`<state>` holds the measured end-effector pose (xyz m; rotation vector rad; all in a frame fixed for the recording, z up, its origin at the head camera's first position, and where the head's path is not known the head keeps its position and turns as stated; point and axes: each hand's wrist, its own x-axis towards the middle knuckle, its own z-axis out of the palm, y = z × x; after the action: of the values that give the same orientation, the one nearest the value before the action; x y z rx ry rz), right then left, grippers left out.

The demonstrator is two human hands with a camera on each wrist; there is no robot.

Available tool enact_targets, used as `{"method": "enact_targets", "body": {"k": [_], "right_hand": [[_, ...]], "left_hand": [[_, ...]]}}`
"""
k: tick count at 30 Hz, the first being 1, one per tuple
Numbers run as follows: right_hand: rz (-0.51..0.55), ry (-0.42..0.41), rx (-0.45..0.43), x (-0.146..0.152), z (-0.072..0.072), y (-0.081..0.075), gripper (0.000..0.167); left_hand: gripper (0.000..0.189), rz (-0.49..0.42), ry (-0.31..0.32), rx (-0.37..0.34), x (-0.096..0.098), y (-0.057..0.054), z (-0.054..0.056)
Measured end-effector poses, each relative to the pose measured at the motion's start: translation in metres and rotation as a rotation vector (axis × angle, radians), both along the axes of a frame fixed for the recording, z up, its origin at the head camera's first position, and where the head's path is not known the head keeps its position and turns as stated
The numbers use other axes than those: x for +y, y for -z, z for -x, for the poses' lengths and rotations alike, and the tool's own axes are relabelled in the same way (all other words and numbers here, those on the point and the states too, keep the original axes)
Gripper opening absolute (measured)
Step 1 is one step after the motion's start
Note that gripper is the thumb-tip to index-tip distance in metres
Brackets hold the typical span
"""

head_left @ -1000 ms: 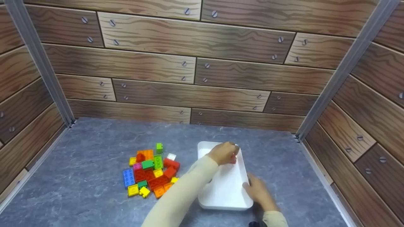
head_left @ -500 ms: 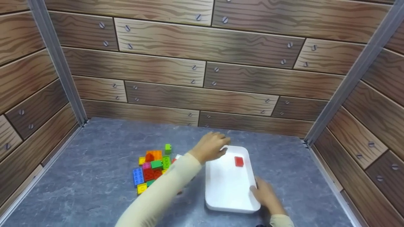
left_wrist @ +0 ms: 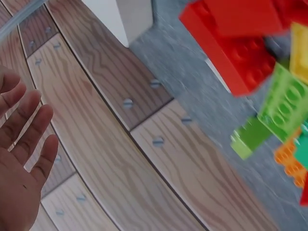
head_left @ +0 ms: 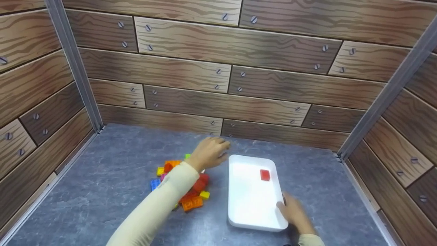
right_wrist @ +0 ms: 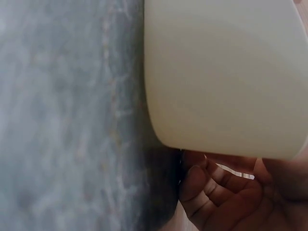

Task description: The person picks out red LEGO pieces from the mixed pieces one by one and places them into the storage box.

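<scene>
My left hand (head_left: pixel 209 152), fingers loosely spread and holding nothing, hovers above the far side of the toy brick pile (head_left: pixel 193 203). The left wrist view shows the same hand (left_wrist: pixel 24 149) with its fingers parted. A white tray (head_left: pixel 256 208) lies to the right of the pile. Inside it, toward the far end, sits one red brick (head_left: pixel 265 175). My right hand (head_left: pixel 294 210) grips the tray's near right side, its thumb at the rim. In the right wrist view, curled fingers (right_wrist: pixel 195 185) lie by the tray wall (right_wrist: pixel 226 96). My left forearm hides part of the pile.
Red, orange, yellow, blue and green bricks make up the pile, with a light green brick (left_wrist: pixel 250 137) at its far edge. The grey tabletop (head_left: pixel 112 171) is bounded by wood-patterned walls (head_left: pixel 177 118) at the back and both sides.
My left hand has let go of the red brick in the tray and moved left, back over the pile. My right hand still holds the tray. The head view has shifted slightly.
</scene>
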<state>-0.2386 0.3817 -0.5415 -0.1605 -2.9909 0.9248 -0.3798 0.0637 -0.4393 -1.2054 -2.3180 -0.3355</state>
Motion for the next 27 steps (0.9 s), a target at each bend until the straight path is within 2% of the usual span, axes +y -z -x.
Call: {"method": "enact_targets", "body": {"k": [6, 10, 18, 24, 27], "right_hand": [[-0.022, 0.021, -0.055, -0.002, 0.004, -0.001, 0.054], [-0.026, 0.022, -0.069, -0.001, 0.005, -0.002, 0.055], [-0.003, -0.02, 0.002, 0.001, 0.004, 0.001, 0.051], [-0.007, -0.044, 0.009, 0.003, 0.003, 0.002, 0.051], [-0.008, -0.034, -0.004, 0.002, 0.002, 0.001, 0.052]], "left_hand": [[0.015, -0.011, -0.035, 0.01, -0.028, 0.002, 0.001], [0.016, -0.006, -0.052, -0.022, -0.045, 0.003, 0.0], [0.021, -0.038, -0.116, -0.091, -0.084, 0.005, 0.001], [0.021, -0.059, -0.175, -0.14, -0.118, 0.015, -0.001], [0.023, -0.06, -0.189, -0.186, -0.131, 0.02, -0.001]]}}
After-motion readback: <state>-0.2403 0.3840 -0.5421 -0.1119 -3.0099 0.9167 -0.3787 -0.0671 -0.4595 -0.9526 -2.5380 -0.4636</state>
